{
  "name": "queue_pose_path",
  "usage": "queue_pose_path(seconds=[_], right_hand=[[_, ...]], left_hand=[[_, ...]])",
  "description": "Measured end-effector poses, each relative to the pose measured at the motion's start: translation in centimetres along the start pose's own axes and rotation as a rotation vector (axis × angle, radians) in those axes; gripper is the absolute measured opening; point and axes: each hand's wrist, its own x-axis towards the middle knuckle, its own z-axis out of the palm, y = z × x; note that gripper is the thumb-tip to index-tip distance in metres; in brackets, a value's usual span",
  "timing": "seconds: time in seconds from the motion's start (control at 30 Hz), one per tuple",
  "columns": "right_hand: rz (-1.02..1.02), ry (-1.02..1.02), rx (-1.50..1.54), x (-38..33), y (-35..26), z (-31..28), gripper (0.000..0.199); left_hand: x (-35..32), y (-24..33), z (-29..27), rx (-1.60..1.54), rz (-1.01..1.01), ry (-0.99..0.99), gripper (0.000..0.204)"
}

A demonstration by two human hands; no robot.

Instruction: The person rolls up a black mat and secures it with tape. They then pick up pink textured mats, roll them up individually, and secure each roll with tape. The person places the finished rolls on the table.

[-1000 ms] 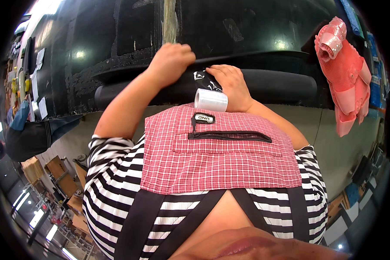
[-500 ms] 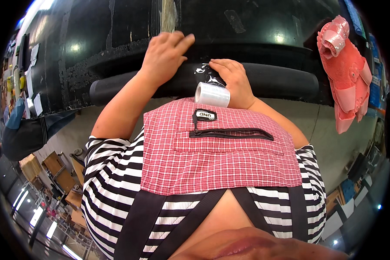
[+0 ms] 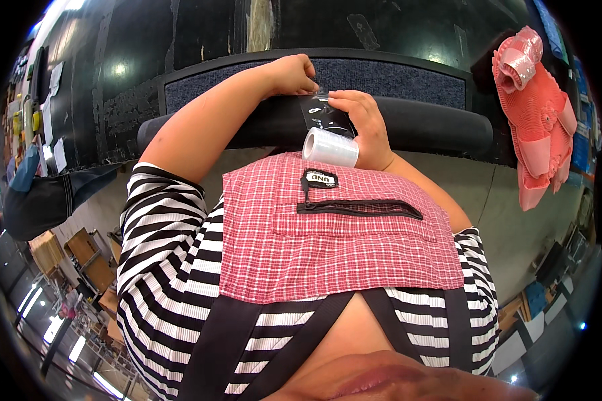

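A rolled-up mat with a black backing lies across the table edge in front of me. Behind the roll shows a strip of blue-grey pile with a black border. My right hand rests against the roll, fingers bent over its top, and holds a roll of clear film at its palm. A shiny strip of film runs from that roll up over the mat. My left hand is closed in a pinch at the upper end of the strip; its fingertips partly hide what they grip.
Coral-pink sandals, one bundle wrapped in clear plastic, lie at the table's right end. The worn black table stretches away ahead. A person in dark clothing is at the left, near wooden boards.
My left hand has moved right and closed at the film's end. The mat's blue-grey strip has come into view behind the roll. My right hand has barely moved.
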Motion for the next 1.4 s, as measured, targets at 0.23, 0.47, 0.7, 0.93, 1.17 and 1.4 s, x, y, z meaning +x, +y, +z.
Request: queue_pose_path(seconds=[0.23, 0.47, 0.7, 0.93, 1.17, 1.4], right_hand=[[-0.006, -0.007, 0.019, -0.3, -0.3, -0.3, 0.054], [0.047, -0.106, -0.044, -0.1, -0.5, -0.3, 0.048], [0.124, -0.242, -0.023, 3.1, 1.3, -1.0, 0.042], [0.534, -0.392, 0.503, 12.4, 9.5, -0.2, 0.015], [0.327, -0.246, 0.505, 14.4, 8.3, -1.8, 0.017], [-0.181, -0.073, -0.031, 8.2, 7.4, 0.2, 0.042]], left_hand=[[2.2, 0.0, 1.0, -0.274, 0.16, 0.114, 0.028], [1.1, 1.0, 1.5, 0.478, 0.232, 0.23, 0.058], [-5.6, 1.1, -0.5, 0.482, 0.36, 0.625, 0.036], [-11.7, -3.6, 6.3, 0.888, 0.679, 0.842, 0.066], [-5.0, -1.1, -0.3, 0.965, 0.517, 0.768, 0.116], [0.7, 4.4, -10.8, 0.834, 0.328, 0.237, 0.099]])
